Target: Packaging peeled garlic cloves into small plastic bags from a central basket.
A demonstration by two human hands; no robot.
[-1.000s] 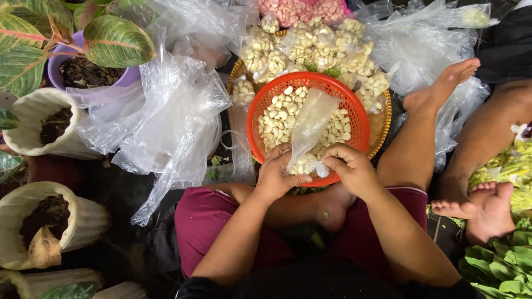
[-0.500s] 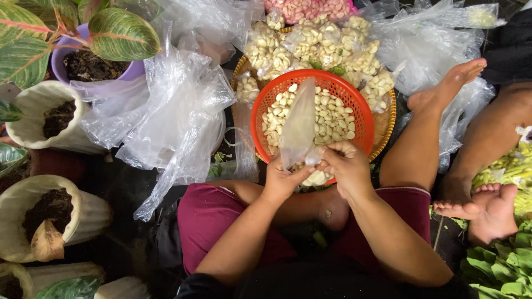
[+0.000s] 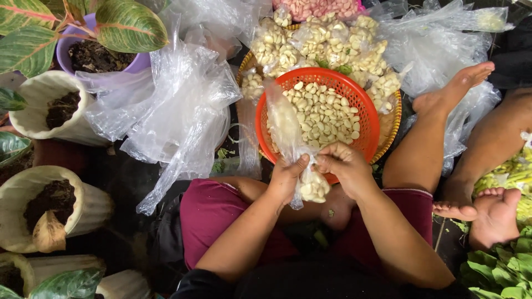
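**Both hands pinch a part-filled bag of garlic over the lap**

Clearly the clear plastic bag (image 3: 299, 160) is the centre of things: its bottom bulges with peeled garlic cloves just in front of the orange basket (image 3: 370, 124), low over the seated person's lap, while its empty upper length trails up and across the basket's near-left rim. Held that way, the cloves settle in the bottom and the slack film stays free above the grip.

The left hand (image 3: 286, 178) is closed around the bag's neck from the left, thumb pointing up against the film. The right hand (image 3: 344, 166) is curled shut too, fingertips pinching the same neck from the right, so the two hands meet just above the bulge of cloves.

The orange basket sits directly ahead of the hands, holding a loose layer of peeled cloves, and it rests on a wider woven tray (image 3: 392, 119) whose rim shows at the right. Beyond it lies a heap of already filled small bags (image 3: 327, 44), stacked at the far side. A crumpled pile of empty plastic bags (image 3: 177, 105) lies to the left, near the left hand. Potted plants (image 3: 61, 111) line the left edge, and another person's bare feet (image 3: 493, 213) rest at the right beside leafy greens (image 3: 499, 271).
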